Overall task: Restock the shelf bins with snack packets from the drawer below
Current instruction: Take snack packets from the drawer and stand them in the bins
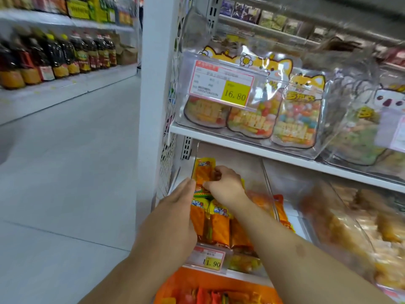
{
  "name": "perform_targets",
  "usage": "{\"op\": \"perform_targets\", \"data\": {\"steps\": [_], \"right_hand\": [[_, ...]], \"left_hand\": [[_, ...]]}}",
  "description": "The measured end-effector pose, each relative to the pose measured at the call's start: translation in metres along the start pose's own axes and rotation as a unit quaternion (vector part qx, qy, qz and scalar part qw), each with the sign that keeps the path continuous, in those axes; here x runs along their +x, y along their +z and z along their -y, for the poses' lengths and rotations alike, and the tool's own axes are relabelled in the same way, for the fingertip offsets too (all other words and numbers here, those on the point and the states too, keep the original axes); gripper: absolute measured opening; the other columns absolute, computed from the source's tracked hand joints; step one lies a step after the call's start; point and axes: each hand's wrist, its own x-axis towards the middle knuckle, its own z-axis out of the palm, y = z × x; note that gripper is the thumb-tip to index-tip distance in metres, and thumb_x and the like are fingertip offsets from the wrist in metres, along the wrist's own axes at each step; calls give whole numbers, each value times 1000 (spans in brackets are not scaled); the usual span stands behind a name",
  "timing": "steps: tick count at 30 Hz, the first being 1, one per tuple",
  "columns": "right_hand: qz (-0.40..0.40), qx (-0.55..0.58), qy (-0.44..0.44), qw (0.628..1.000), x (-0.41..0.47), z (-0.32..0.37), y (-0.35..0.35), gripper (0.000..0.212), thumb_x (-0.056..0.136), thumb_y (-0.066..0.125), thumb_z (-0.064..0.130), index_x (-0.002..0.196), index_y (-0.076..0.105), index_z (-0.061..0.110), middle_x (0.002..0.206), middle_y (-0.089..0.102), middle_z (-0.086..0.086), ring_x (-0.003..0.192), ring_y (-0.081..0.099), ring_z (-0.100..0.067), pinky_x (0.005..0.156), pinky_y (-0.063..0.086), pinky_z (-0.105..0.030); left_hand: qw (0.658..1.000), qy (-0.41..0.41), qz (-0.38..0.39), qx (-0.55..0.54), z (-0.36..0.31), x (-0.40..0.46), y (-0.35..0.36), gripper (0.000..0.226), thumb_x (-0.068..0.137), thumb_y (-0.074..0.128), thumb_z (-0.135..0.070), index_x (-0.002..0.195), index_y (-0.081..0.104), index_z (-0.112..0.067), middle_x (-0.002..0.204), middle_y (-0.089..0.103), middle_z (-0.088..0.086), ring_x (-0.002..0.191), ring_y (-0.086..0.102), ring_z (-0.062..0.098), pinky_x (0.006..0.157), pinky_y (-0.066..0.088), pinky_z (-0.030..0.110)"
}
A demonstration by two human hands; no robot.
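Two tags: 16.80 (235,96) up top, 11.90 (212,263) by packets (219,224).

Clear plastic lower bin (266,178) open on top, under white metal shelf board (263,150); gap between board and orange snack packets (217,227) lets hand pass. Both hands fill that gap: left hand (175,218) along bin's left wall, right hand (223,185) at back row. Packets crowd front (rear right corner looks freer). Red-and-yellow price tag (208,258) stands at bin front. White upright post (151,106) bounds left. Grey aisle floor (65,172) open.
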Motion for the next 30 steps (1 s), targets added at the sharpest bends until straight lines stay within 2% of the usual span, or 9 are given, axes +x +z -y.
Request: {"op": "perform_targets", "data": {"steps": [2, 4, 6, 9, 16, 19, 22, 26, 30], "right_hand": [[-1, -65, -6, 998, 3, -5, 2, 67, 63, 69, 63, 121, 65, 29, 126, 61, -1, 117, 59, -28, 95, 56, -44], [14, -64, 2, 998, 3, -6, 2, 75, 68, 71, 60, 137, 61, 30, 150, 44, -2, 136, 44, -30, 105, 51, -46], [35, -63, 7, 997, 1, -3, -1, 77, 76, 70, 54, 146, 55, 29, 162, 29, -1, 146, 32, -31, 112, 46, -47], [59, -100, 9, 993, 2, -2, -1, 68, 80, 64, 54, 143, 55, 31, 168, 23, 0, 151, 25, -33, 119, 35, -48], [39, -71, -20, 997, -8, -7, -8, 79, 92, 63, 54, 159, 36, 21, 169, 24, -6, 156, 18, -29, 126, 24, -45], [17, -42, -64, 997, -33, -5, -23, 72, 95, 65, 50, 156, 41, 19, 164, 33, -7, 153, 27, -27, 125, 28, -43], [11, -36, -132, 990, -75, -2, -47, 67, 96, 68, 40, 154, 44, 18, 160, 40, -5, 150, 31, -24, 124, 25, -33], [-15, -54, -229, 972, -143, -12, -80, 52, 92, 72, 25, 141, 57, 14, 143, 54, -7, 137, 45, -24, 116, 29, -29], [-1, -25, -235, 972, -216, -49, -87, 39, 92, 66, 29, 129, 61, 19, 129, 58, 0, 124, 51, -16, 105, 40, -25]], "left_hand": [[1000, -1, 1, 2, -1, 0, 0, 81, 104, 50, -21, 161, -1, -49, 168, 4, -28, 154, 24, 6, 121, 39, 41], [1000, -1, 4, 3, -1, -1, -1, 80, 104, 50, -22, 161, -1, -48, 169, 3, -28, 154, 24, 7, 121, 39, 40], [1000, 0, 3, 4, -1, -1, -1, 81, 104, 49, -22, 161, -2, -48, 169, 3, -28, 154, 24, 7, 121, 39, 40], [1000, 4, 5, 5, 0, 0, 0, 82, 104, 50, -22, 161, -2, -47, 169, 4, -27, 154, 24, 8, 120, 40, 40], [1000, 1, 1, -22, 2, 2, -1, 69, 107, 46, -24, 162, 11, -45, 169, 16, -23, 152, 29, 6, 118, 42, 35], [999, 19, -15, -42, 1, 0, -6, 63, 107, 47, -28, 161, 20, -42, 168, 23, -21, 151, 30, 7, 119, 38, 34], [999, 36, -24, -28, -4, -7, -13, 61, 104, 51, -30, 160, 28, -36, 165, 30, -16, 149, 36, 12, 119, 40, 41], [997, 69, -24, 10, -15, -29, -21, 56, 100, 54, -27, 155, 42, -24, 158, 43, -6, 142, 45, 18, 116, 40, 38], [993, 92, -66, 22, -35, -67, -21, 46, 97, 58, -27, 143, 54, -23, 145, 52, -4, 134, 46, 20, 110, 44, 41]]}}
